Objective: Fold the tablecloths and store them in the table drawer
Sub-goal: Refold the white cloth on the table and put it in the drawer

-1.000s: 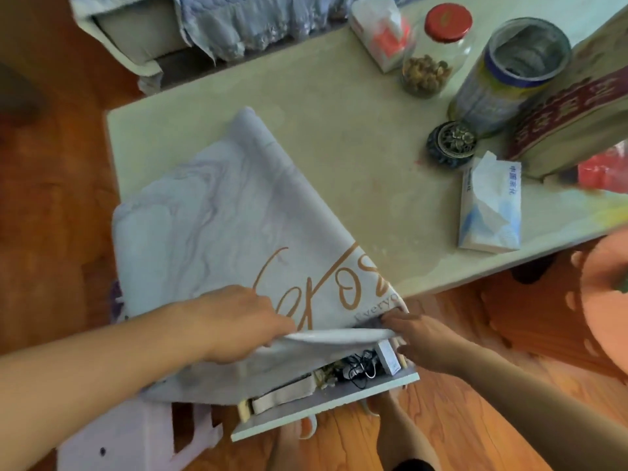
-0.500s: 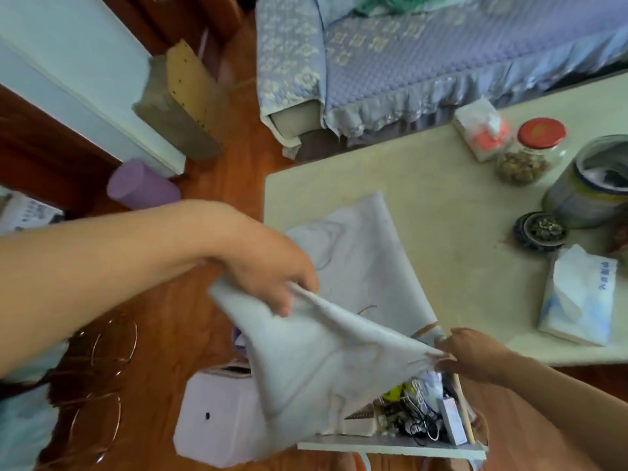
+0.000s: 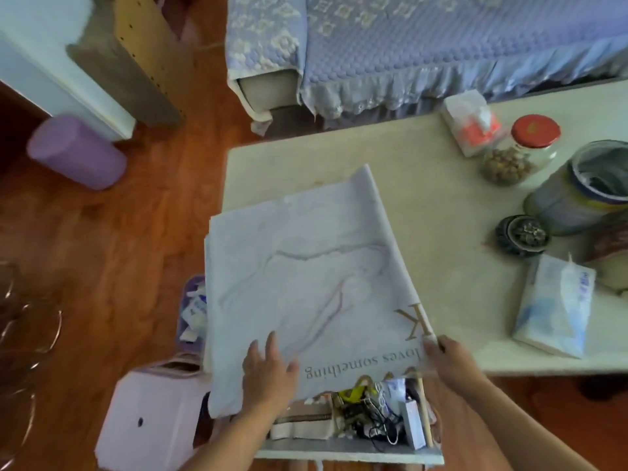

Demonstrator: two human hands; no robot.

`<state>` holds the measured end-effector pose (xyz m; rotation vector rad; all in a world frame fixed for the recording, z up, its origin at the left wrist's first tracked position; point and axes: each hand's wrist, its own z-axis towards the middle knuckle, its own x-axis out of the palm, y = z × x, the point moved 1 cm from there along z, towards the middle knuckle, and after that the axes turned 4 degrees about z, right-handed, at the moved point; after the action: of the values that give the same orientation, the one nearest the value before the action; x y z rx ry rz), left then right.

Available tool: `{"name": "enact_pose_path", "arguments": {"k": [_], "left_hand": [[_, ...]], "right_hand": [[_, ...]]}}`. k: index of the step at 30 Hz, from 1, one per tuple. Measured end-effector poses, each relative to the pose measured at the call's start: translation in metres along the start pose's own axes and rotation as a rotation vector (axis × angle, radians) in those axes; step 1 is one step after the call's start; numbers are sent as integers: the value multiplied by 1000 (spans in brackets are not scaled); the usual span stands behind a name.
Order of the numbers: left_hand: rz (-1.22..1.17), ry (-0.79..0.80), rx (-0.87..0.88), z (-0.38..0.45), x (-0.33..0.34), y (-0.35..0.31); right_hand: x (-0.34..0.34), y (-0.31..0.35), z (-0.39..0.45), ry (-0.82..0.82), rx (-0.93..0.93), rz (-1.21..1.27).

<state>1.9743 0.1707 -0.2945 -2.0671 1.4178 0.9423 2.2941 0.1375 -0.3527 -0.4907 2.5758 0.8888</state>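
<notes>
A pale marbled tablecloth (image 3: 306, 283) with gold lettering lies folded over the table's near left corner and overhangs the open drawer (image 3: 350, 452). My left hand (image 3: 270, 372) rests flat on its near edge, fingers spread. My right hand (image 3: 448, 358) pinches the cloth's near right corner by the gold letter K. The drawer below holds cables, a small white box and other clutter, partly hidden by the cloth.
On the cream table (image 3: 424, 185) stand two tissue packs (image 3: 554, 307), a red-lidded jar (image 3: 523, 147), a large tin (image 3: 591, 188) and a dark round dish (image 3: 521, 234). A white stool (image 3: 149, 416) and a purple bin (image 3: 193, 311) sit left of the drawer. A sofa (image 3: 407, 45) lies beyond.
My left hand swept the cloth over and laid it flat in a new fold, then came down onto its near edge. My right hand kept the near right corner.
</notes>
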Motion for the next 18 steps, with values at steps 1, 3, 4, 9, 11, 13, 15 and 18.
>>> {"name": "enact_pose_path", "arguments": {"k": [1, 3, 4, 9, 11, 13, 15, 18], "left_hand": [[-116, -21, -174, 0, 20, 38], [-337, -18, -473, 11, 51, 105], [-462, -8, -560, 23, 67, 135], [-1107, 115, -534, 39, 68, 164], [-1259, 61, -493, 34, 62, 157], [-1290, -49, -470, 26, 62, 156], [-1354, -95, -504, 12, 63, 162], [-1501, 64, -555, 0, 65, 176]], "right_hand": [[3, 5, 0, -42, 14, -45], [8, 8, 3, -101, 49, -96], [11, 10, 6, -118, 74, -103], [25, 19, 14, -199, 127, -199], [31, 23, 10, -236, 114, -177], [33, 24, 4, -242, 118, -154], [34, 22, 2, -231, 145, -160], [34, 20, -1, -241, 192, -119]]}}
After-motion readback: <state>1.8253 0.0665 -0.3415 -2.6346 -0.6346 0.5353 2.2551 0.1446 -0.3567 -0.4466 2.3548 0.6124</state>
